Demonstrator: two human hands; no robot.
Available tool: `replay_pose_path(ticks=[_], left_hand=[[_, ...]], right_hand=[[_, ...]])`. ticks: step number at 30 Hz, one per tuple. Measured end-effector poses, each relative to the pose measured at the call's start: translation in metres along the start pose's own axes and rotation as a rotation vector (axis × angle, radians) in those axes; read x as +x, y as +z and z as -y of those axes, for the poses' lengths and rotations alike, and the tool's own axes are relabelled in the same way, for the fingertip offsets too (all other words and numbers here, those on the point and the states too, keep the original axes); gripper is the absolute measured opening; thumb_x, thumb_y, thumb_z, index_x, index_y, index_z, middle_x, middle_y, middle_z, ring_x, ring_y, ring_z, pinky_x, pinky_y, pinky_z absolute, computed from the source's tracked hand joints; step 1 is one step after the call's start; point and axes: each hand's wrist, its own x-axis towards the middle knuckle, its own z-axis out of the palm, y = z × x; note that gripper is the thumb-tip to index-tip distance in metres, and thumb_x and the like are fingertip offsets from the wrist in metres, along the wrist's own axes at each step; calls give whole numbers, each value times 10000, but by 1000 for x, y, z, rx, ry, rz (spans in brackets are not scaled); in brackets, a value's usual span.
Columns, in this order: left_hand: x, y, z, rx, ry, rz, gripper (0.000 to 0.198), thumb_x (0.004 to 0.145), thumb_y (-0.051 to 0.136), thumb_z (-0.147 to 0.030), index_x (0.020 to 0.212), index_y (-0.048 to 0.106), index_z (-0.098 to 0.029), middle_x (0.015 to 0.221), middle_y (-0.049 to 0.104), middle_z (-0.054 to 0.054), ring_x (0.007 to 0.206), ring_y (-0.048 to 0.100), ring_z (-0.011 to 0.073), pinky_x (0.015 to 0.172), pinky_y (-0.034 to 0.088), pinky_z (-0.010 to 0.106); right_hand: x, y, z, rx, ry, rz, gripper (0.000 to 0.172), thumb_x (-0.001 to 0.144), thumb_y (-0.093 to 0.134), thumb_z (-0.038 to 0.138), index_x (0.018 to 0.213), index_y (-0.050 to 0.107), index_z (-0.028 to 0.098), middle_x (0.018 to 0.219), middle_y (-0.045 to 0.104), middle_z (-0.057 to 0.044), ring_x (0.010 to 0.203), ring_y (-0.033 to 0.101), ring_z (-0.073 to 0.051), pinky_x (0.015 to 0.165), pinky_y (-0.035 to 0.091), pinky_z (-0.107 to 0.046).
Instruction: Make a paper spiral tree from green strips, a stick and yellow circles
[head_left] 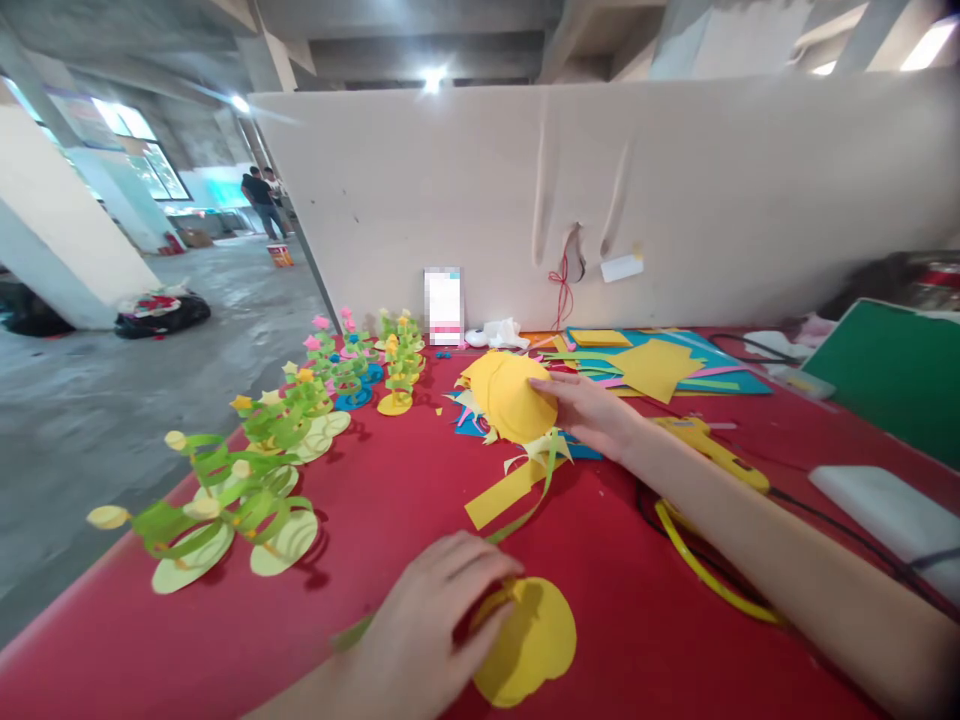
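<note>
My left hand [435, 610] is curled at the near edge, partly over yellow rounded paper pieces [544, 640] on the table. A green paper strip [536, 510] runs up to this hand, and a bit of green shows on its other side; the grip itself is hidden. My right hand [592, 405] reaches forward, its fingers closed on the right edge of a stack of yellow paper discs [506, 395] over a heap of paper scraps. Just below the stack lies a yellow paper strip [499, 500].
On the left stand several curled-paper flowers [285, 540] on round bases. A phone [444, 305] leans against the back panel. Blue and yellow paper sheets [660, 370] lie at the back right. A yellow glue gun [712, 450], cables and a white box [885, 510] sit right.
</note>
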Motion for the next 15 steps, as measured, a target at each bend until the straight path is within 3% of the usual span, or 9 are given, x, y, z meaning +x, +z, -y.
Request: replay_pose_path(ticks=[5, 11, 13, 15], left_hand=[[9, -17, 11, -12, -188, 11, 149, 841, 476, -231, 964, 555, -204, 928, 598, 23, 889, 556, 145, 800, 456, 278], [12, -32, 21, -2, -200, 128, 208, 796, 544, -323, 960, 572, -200, 976, 597, 36, 950, 537, 192, 848, 439, 359], [12, -36, 26, -22, -286, 55, 270, 763, 576, -361, 982, 551, -205, 1014, 585, 48, 975, 536, 216, 873, 428, 398], [13, -38, 31, -118, -384, -117, 342, 739, 599, -379, 1013, 495, -203, 1057, 561, 57, 1003, 532, 222, 900, 420, 407]], right_hand=[[-24, 19, -3, 90, 63, 104, 184, 746, 539, 171, 924, 582, 168, 948, 658, -55, 787, 626, -126, 739, 489, -251], [-37, 32, -18, 103, 33, 159, 210, 723, 536, 145, 932, 555, 164, 983, 632, -47, 867, 601, -140, 837, 445, -296], [-38, 37, -24, 92, 4, 149, 200, 721, 534, 165, 921, 545, 168, 988, 624, -45, 889, 591, -152, 852, 435, -321], [-37, 44, -30, 77, -28, 136, 188, 717, 527, 178, 905, 534, 174, 973, 620, -39, 897, 584, -161, 865, 424, -340]])
